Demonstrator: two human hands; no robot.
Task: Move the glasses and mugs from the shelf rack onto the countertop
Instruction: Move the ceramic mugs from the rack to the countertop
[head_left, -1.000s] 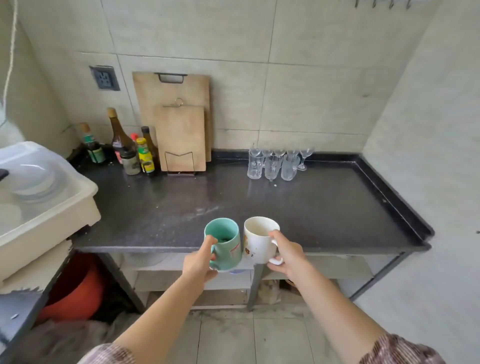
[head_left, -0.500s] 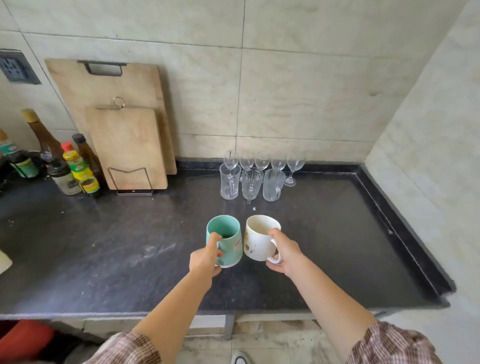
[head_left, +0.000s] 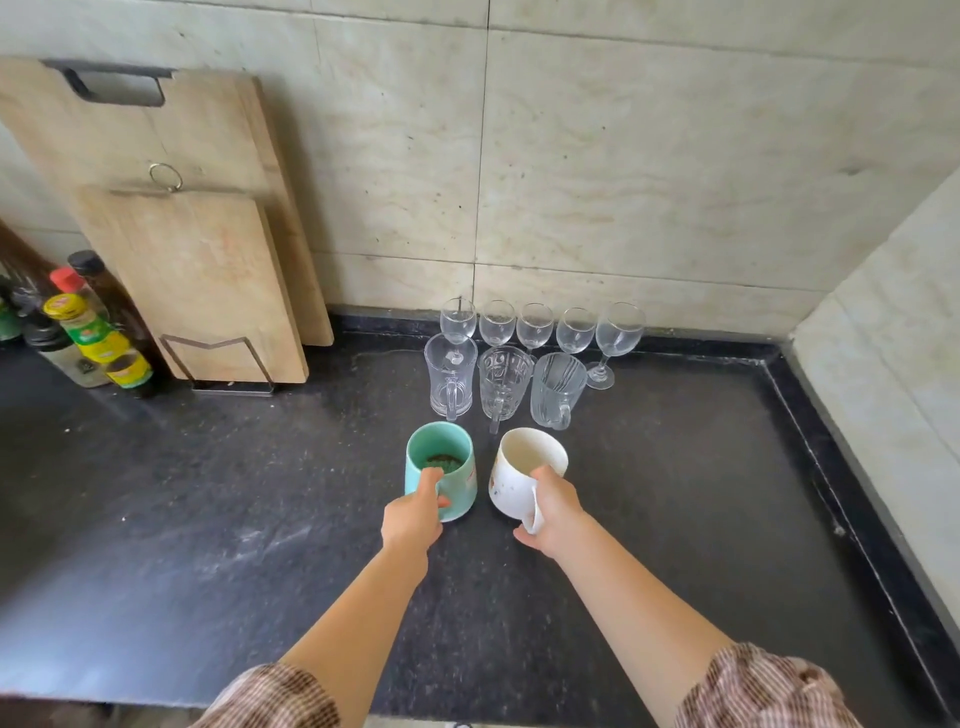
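My left hand (head_left: 413, 517) is clamped on the green mug (head_left: 441, 470), my right hand (head_left: 553, 512) on the handle of the white mug (head_left: 522, 475); both mugs are low over the dark counter (head_left: 208, 493), the white one tilted, and I cannot tell if either touches down. At 12 o'clock from them five wine glasses (head_left: 537, 325) and three glass mugs (head_left: 501, 382) already stand by the wall. I judge the job nearly done: set these two down; the shelf rack is out of view, so what remains there I cannot say
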